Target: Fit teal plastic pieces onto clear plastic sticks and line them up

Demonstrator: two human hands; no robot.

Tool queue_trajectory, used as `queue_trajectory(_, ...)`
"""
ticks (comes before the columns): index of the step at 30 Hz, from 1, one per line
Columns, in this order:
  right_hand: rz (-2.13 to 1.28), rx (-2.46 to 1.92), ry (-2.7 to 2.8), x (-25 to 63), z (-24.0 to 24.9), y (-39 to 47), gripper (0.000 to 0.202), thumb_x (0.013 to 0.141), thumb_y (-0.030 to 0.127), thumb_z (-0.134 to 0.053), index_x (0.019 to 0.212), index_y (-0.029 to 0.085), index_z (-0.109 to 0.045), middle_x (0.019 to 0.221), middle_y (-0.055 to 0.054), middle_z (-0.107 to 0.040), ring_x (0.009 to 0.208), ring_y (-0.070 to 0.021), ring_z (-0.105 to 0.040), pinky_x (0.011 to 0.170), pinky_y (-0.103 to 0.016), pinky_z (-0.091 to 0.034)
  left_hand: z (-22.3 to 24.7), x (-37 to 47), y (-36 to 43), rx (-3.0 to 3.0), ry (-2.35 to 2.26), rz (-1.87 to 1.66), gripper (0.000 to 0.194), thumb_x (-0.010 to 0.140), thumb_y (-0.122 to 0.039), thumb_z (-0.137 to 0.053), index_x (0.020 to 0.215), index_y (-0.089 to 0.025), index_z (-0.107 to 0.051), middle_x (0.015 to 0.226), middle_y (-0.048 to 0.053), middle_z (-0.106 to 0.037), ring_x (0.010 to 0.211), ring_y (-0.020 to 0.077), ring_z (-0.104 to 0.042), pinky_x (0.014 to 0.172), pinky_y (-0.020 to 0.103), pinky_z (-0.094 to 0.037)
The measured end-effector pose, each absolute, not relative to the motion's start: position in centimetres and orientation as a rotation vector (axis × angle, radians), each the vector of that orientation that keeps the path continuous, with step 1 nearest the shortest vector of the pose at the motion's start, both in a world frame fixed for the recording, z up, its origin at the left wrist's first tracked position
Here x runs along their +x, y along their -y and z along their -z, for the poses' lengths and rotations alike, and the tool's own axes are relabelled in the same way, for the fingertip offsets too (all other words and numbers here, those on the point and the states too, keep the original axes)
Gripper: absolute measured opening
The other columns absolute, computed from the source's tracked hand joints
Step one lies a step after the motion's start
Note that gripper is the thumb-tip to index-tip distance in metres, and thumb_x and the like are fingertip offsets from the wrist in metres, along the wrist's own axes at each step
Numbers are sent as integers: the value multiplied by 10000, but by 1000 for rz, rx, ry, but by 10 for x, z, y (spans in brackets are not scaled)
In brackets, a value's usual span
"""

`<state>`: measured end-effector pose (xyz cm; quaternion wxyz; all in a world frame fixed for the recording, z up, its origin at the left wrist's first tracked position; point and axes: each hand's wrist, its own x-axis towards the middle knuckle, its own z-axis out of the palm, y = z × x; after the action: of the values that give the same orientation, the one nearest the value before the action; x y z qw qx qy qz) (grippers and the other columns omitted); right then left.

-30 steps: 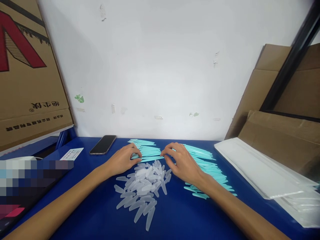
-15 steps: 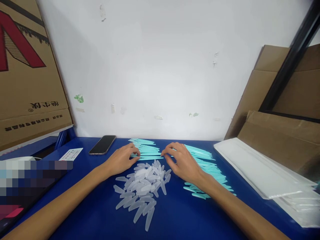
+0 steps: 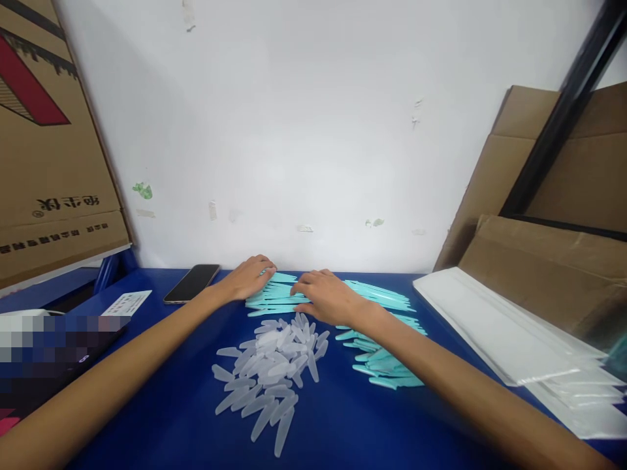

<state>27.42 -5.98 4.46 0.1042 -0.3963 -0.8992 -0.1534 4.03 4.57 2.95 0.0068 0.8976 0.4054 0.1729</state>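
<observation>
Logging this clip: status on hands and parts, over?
Left hand and right hand flat on the teal sticks, gripping nothing. Clear caps heaped just nearer. Phone left of them, apart.

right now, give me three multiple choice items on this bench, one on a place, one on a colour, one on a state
1. Where does the phone lie?
A. on the white sheets
B. left of the left hand, near the wall
C. on the clear caps

2. What colour are the sticks under the hands?
A. red
B. teal
C. black

3. How do the hands stand?
A. both lie flat on the sticks, fingers spread
B. both are raised off the table
C. one holds the phone

Answers:
1 B: the phone rests on the blue table, beside the left hand.
2 B: the sticks show pale teal against the table, unlike the clear caps nearer the camera.
3 A: the left hand and right hand press down on the row of sticks, gripping nothing.
</observation>
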Motion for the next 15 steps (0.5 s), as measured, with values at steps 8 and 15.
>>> queue_trajectory(8,667,-944,2988,231,-52,30,178,932,314,-638,1026,167,-669,845,-66,-734,875,-229,-674,780,-346,-398,-36,74,-75,2789,-1419,-268,320,1016,-361,-416,1084,-163,-659,1144,101,-650,1052,240,-616,928,426,-500)
queue_trajectory(15,715,-972,2958,230,-54,31,191,925,354,-643,987,175,-670,883,-75,-741,813,-220,-692,731,-332,-433,-26,76,-88,2742,-1560,-60,339,957,-343,-592,1247,-168,-576,1249,99,-598,1048,228,-623,879,437,-547)
